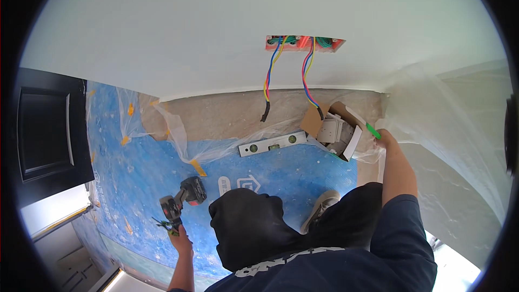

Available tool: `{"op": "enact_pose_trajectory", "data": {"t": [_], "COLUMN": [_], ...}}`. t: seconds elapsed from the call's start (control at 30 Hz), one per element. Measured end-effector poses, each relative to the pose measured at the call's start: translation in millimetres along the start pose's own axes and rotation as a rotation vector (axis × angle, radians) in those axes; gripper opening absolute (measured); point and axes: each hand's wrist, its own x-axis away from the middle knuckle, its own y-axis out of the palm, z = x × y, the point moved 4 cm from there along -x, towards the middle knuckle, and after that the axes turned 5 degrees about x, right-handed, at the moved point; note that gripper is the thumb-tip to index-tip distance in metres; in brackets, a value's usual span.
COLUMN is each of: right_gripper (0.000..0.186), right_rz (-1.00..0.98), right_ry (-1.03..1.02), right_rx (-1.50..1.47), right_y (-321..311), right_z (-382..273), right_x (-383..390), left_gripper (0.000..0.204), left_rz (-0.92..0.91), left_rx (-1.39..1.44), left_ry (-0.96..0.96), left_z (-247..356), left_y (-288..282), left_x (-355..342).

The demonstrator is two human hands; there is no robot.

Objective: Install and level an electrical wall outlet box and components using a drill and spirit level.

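Observation:
Low at the left, my left hand is closed around green-and-black pliers; their exact type is too small to make out. Just beyond them a cordless drill with a dark battery lies on the blue floor covering. On the right, my right hand grips a narrow green flap at the side of an open cardboard box. White plates or fittings lie inside that box. My right fingertips are partly hidden.
Red, blue and yellow wires with black-taped ends hang from a red wall box. A spirit level lies beside the cardboard box. Clear plastic sheeting covers the right side; a black cabinet stands left.

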Motion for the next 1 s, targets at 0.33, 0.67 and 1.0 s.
{"op": "enact_pose_trajectory", "data": {"t": [0.33,0.67,1.0], "right_gripper": [0.027,0.024,0.044], "right_rz": [0.301,-0.481,-0.323], "right_ry": [-0.015,0.325,-0.545], "right_rx": [0.408,0.573,-0.638], "right_y": [-43.1,36.6,-26.7], "right_z": [-72.3,-122.6,-326.1], "right_x": [57.4,99.1,233.0], "left_gripper": [0.020,0.018,0.015], "left_rz": [0.077,-0.074,-1.138], "left_rx": [-0.129,-0.101,0.017], "left_ry": [0.265,0.686,1.342], "left_z": [13.3,151.1,346.6], "left_y": [8.6,54.3,218.4], "left_x": [17.1,22.1,133.9]}}
